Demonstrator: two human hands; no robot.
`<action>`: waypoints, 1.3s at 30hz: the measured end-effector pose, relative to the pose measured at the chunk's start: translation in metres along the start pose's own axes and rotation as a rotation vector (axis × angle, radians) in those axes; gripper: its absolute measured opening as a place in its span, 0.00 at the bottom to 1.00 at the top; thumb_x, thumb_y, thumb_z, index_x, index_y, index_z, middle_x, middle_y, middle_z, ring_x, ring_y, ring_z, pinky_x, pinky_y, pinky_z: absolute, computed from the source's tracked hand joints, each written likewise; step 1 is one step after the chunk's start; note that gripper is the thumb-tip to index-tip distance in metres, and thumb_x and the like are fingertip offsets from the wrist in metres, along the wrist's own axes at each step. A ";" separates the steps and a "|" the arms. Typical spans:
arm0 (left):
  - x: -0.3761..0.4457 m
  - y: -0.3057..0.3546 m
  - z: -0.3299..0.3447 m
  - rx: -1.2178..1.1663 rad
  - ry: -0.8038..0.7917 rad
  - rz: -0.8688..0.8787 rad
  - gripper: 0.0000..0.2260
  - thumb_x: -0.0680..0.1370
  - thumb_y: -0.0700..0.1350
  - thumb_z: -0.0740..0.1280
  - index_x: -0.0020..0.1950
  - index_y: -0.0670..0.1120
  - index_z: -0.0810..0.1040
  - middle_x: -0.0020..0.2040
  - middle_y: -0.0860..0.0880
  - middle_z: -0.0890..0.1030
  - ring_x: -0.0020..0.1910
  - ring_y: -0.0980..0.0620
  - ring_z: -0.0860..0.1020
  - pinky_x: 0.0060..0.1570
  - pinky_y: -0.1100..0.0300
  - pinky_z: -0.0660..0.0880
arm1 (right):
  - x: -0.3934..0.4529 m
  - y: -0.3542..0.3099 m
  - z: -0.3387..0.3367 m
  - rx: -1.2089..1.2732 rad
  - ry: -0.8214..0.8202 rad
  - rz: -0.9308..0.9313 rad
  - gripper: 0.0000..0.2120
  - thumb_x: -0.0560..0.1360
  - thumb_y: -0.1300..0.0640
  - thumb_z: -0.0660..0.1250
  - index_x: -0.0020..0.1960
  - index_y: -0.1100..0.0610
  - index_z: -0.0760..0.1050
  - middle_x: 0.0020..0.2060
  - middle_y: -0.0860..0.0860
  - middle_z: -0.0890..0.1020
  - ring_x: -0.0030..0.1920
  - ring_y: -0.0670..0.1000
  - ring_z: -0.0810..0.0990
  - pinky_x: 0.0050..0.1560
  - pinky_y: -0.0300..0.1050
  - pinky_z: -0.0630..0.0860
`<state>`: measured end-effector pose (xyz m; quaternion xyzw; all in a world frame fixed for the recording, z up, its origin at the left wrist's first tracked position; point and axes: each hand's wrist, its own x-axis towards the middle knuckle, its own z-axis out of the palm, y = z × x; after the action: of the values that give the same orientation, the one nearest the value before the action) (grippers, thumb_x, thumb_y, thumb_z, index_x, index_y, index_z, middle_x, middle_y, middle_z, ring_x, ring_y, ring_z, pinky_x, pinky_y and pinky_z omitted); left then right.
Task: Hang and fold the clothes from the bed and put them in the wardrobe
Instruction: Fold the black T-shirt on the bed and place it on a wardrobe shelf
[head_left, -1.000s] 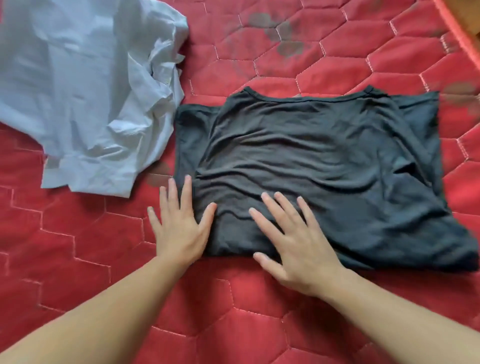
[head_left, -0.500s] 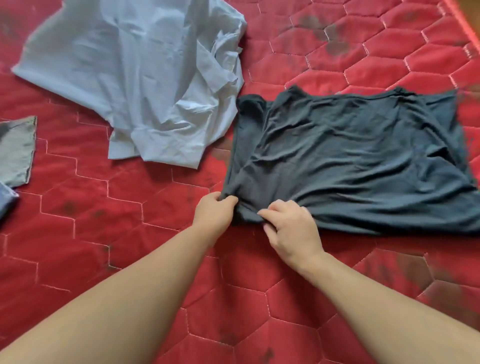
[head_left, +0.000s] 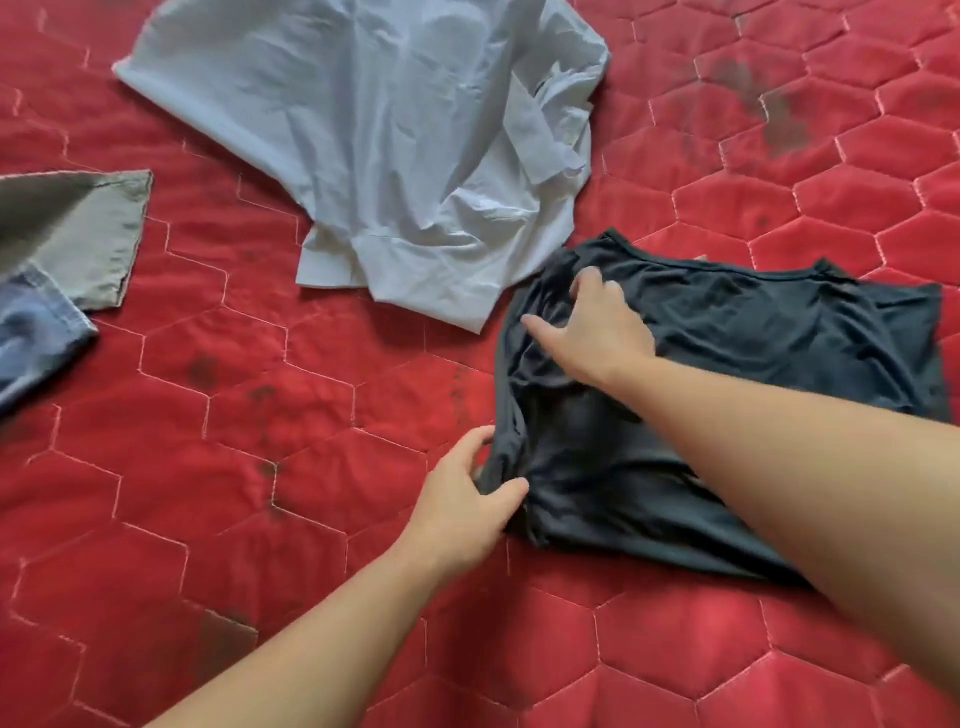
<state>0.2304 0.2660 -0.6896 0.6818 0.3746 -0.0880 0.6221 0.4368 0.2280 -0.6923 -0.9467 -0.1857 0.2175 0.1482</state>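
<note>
Hands (head_left: 457, 512) (head_left: 597, 327) grip dark shirt's (head_left: 753, 332) left edge on bed (head_left: 260, 415).

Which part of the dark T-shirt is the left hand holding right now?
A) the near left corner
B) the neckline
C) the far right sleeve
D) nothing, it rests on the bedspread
A: the left hand pinches the bunched near left corner of the dark T-shirt.
</note>
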 end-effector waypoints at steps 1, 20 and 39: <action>0.001 0.004 0.007 -0.019 -0.015 0.014 0.19 0.73 0.38 0.69 0.59 0.57 0.74 0.47 0.59 0.85 0.46 0.62 0.82 0.48 0.69 0.76 | 0.011 -0.010 0.002 -0.014 -0.043 0.039 0.39 0.69 0.32 0.66 0.69 0.54 0.60 0.66 0.57 0.69 0.61 0.63 0.75 0.55 0.54 0.72; 0.001 0.102 0.146 0.345 -0.441 0.289 0.27 0.68 0.51 0.60 0.68 0.60 0.69 0.59 0.55 0.81 0.58 0.51 0.78 0.58 0.54 0.75 | 0.045 0.127 -0.069 0.664 0.235 0.331 0.12 0.79 0.52 0.59 0.38 0.57 0.70 0.31 0.49 0.72 0.33 0.50 0.69 0.32 0.45 0.64; 0.020 0.125 0.364 0.654 -0.578 0.298 0.31 0.76 0.46 0.62 0.76 0.51 0.52 0.56 0.42 0.78 0.54 0.37 0.77 0.50 0.47 0.72 | 0.070 0.344 -0.140 0.720 0.279 0.420 0.10 0.80 0.49 0.58 0.43 0.52 0.71 0.39 0.52 0.71 0.41 0.52 0.70 0.43 0.48 0.68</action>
<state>0.4483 -0.0519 -0.6798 0.8362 0.0360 -0.2979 0.4590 0.6592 -0.0759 -0.7215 -0.8722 0.1203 0.1638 0.4449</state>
